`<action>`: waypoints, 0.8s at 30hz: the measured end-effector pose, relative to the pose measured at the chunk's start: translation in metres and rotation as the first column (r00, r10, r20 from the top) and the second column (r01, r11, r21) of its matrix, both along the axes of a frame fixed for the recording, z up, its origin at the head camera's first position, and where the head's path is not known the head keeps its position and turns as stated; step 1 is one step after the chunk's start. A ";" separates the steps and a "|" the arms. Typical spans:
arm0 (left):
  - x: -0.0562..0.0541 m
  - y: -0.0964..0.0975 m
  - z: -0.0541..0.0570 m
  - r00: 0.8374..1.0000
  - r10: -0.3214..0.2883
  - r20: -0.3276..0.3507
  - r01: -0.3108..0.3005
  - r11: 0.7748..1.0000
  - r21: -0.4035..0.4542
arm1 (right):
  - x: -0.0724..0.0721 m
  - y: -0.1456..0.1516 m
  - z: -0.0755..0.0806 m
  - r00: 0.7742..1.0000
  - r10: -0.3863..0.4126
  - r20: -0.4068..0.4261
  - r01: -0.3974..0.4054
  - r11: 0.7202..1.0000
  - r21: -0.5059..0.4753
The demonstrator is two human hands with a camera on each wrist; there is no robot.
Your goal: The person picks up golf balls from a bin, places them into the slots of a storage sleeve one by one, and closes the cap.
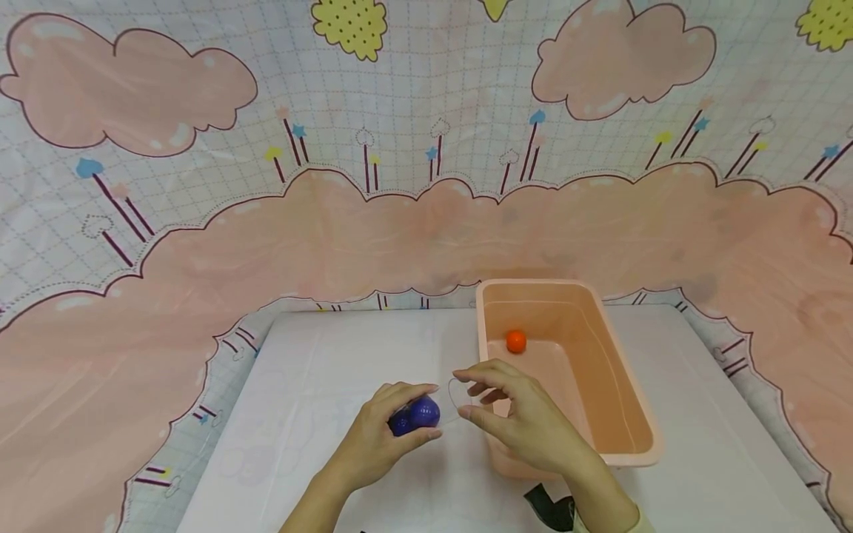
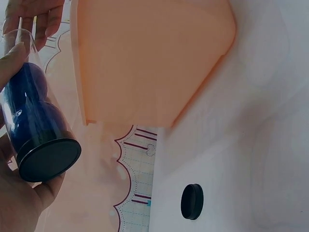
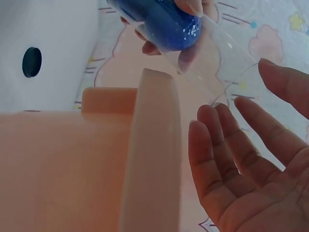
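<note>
A clear tube (image 2: 53, 113) with blue balls (image 3: 174, 24) inside is gripped by my left hand (image 1: 373, 433), tilted so that its open end faces my right hand (image 1: 526, 418). A black cap (image 2: 50, 159) closes the tube's other end. In the right wrist view, my right thumb and fingertips lie at opposite sides of the clear rim (image 3: 231, 84), the fingers loosely spread. Whether they press on the rim is hard to tell. A loose black lid (image 2: 192, 202) stands on the white table; the head view does not show it.
A peach plastic bin (image 1: 626, 385) stands on the white table (image 1: 333, 355), under and behind my right hand. An orange ball (image 1: 516, 341) lies inside it near the far left. Cartoon-patterned cloth (image 1: 400, 237) hangs behind the table. A black strap (image 1: 552, 508) hangs by my right wrist.
</note>
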State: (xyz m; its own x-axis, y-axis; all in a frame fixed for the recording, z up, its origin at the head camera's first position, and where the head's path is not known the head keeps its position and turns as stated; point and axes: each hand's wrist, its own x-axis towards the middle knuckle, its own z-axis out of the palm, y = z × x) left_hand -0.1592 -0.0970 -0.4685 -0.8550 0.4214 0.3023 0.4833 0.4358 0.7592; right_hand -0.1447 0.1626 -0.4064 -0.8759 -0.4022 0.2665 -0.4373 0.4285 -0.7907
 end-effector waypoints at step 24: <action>-0.004 -0.009 -0.005 0.999 0.033 -0.004 -0.033 0.999 0.014 | -0.007 0.047 0.050 0.999 0.037 -0.013 -0.034 0.976 0.217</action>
State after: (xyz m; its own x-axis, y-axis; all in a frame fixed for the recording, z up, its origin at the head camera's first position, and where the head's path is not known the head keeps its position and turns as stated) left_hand -0.1631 -0.1057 -0.4732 -0.8669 0.3889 0.3116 0.4722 0.4409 0.7633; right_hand -0.1522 0.2100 -0.3566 -0.8561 -0.4828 0.1843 -0.4679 0.5726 -0.6732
